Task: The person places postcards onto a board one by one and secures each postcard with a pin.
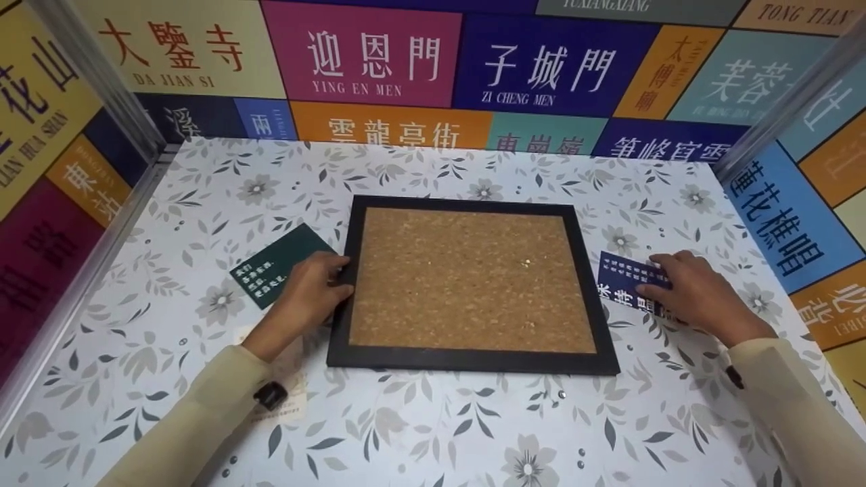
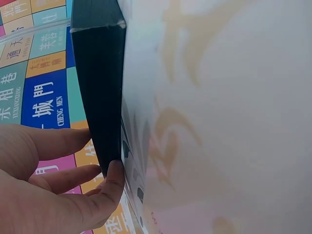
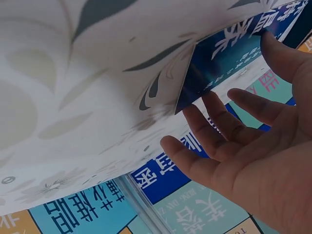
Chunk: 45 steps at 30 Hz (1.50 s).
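A black picture frame (image 1: 473,360) with a cork-coloured panel (image 1: 467,277) lies flat on the table. My left hand (image 1: 308,291) is at its left side; the left wrist view shows thumb and fingers holding the frame's black edge (image 2: 100,87). Partly under that hand lies a dark green card (image 1: 284,260) with white writing. On the other side, my right hand (image 1: 700,294) reaches over a dark blue card (image 1: 619,284) with white characters. In the right wrist view its fingers (image 3: 219,117) are spread and loosely bent along the blue card's edge, the thumb over its face.
A pale printed paper (image 1: 291,399) lies partly beneath the left forearm. White cloth with grey leaves and flowers covers the table (image 1: 433,433). Coloured panels with large characters (image 1: 365,61) enclose the back and both sides, with clear strips at the corners.
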Each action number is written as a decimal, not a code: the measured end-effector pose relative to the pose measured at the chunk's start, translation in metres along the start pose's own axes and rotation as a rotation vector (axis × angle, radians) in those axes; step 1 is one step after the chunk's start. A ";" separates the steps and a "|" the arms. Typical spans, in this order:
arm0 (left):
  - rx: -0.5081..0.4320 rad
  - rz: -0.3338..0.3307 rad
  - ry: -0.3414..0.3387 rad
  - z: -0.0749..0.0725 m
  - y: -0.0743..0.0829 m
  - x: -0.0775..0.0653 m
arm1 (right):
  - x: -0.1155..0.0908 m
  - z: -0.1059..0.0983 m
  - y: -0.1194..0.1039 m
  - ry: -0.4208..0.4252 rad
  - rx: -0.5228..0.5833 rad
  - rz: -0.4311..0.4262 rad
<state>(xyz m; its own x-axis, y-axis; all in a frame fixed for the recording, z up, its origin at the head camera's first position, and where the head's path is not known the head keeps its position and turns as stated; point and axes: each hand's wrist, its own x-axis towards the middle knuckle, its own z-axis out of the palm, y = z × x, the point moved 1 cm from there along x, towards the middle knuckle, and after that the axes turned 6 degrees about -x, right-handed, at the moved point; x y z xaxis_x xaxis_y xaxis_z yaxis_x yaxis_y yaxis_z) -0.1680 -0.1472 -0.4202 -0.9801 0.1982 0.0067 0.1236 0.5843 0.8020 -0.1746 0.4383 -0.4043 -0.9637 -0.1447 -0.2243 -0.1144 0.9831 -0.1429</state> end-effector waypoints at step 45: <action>0.091 0.023 -0.015 0.000 0.001 0.001 | -0.034 -0.031 -0.001 0.133 0.890 0.262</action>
<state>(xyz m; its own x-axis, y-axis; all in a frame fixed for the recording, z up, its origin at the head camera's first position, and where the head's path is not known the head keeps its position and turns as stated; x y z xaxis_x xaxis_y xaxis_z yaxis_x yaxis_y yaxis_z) -0.1688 -0.1460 -0.4196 -0.9747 0.2231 0.0149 0.1598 0.6483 0.7444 -0.1493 0.4461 -0.3665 -0.9586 0.1370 -0.2495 0.2838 0.5270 -0.8010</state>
